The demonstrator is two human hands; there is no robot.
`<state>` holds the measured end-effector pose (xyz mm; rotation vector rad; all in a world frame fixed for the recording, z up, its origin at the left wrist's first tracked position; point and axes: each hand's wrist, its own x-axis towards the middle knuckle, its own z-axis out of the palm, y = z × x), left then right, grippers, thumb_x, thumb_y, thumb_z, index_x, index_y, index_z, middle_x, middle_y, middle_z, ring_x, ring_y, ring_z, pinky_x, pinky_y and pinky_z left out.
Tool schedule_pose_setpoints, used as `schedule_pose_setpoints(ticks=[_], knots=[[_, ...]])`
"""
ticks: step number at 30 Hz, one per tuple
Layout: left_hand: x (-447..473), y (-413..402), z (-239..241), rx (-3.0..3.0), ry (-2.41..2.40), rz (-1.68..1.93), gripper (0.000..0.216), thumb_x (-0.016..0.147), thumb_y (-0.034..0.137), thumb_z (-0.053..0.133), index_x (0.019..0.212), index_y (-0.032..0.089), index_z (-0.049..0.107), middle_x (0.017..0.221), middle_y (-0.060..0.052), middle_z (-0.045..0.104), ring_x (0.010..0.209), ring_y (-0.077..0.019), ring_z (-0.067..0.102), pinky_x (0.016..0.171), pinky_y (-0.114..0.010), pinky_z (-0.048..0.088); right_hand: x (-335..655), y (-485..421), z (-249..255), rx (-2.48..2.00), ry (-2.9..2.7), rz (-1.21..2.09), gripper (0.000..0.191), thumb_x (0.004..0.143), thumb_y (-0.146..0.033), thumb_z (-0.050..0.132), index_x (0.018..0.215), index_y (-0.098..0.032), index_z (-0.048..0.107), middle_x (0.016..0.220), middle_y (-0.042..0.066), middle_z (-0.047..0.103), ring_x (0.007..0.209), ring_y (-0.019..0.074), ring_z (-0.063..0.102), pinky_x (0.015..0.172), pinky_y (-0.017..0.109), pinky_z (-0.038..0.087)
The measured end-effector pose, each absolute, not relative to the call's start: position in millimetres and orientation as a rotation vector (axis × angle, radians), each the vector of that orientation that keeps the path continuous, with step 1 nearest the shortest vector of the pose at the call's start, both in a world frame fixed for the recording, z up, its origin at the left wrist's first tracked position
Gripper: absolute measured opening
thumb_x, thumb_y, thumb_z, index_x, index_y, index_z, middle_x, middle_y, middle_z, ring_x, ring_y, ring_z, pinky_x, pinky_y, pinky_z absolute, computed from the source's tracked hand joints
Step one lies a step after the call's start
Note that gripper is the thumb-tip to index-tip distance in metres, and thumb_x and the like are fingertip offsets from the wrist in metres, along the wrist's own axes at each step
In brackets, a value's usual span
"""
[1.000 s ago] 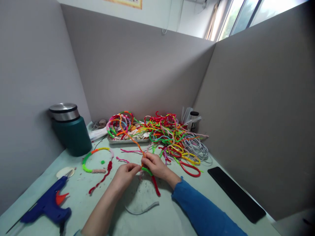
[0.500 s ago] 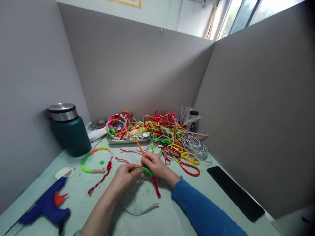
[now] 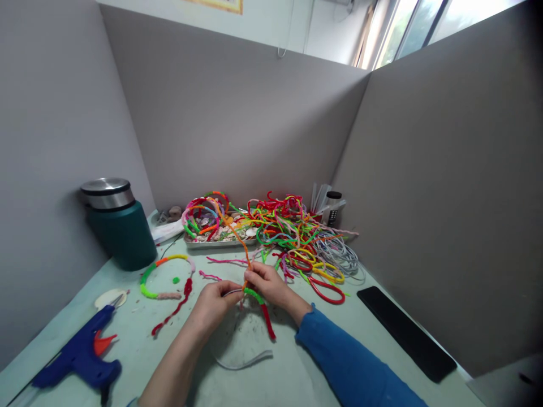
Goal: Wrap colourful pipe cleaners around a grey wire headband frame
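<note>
My left hand is closed in a pinch on a thin grey cord, whose loose end curves below over the table. A green and red fuzzy wrapping covers the cord's other end, hanging beneath my right hand. Between the thumb and fingers of that hand is an orange pipe cleaner, its long free end rising toward the tray. Both hands meet where orange joins green; the fingertips partly hide that spot.
A blue glue gun and a multicoloured ring lie left, near a green bottle. Behind stand a metal tray and a heap of pipe cleaners. Red-handled scissors and a black phone-like slab lie right.
The orange pipe cleaner's free end has swung slightly to the right. The grey cord's loose end has shifted a little to the left; both hands stay almost in place.
</note>
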<state>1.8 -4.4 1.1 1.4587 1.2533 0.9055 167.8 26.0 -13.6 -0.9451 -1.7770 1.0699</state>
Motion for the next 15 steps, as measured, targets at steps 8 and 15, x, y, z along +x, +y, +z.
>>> schedule_pose_setpoints(ticks=[8,15], knots=[[2.1,-7.7,11.1,1.55,1.254,0.937,0.021,0.064,0.033,0.064,0.07,0.015,0.071,0.066,-0.003,0.069,0.063,-0.0173,0.058,0.06,-0.025,0.042,169.3,27.4,-11.9,-0.97,-1.645,1.231,0.024,0.079,-0.034,0.055,0.064,-0.016,0.05,0.056,-0.004,0.043,0.051,0.0079,0.038,0.048,0.02,0.031],[1.2,-11.9,18.2,1.588,1.224,0.922,0.02,0.069,0.032,0.06,0.074,0.016,0.071,0.069,-0.002,0.07,0.066,-0.0168,0.059,0.063,-0.024,0.043,172.6,33.9,-21.8,-0.88,-1.451,1.665,0.026,0.073,-0.037,0.063,0.067,-0.016,0.05,0.054,-0.005,0.047,0.044,0.0079,0.043,0.044,0.021,0.036]])
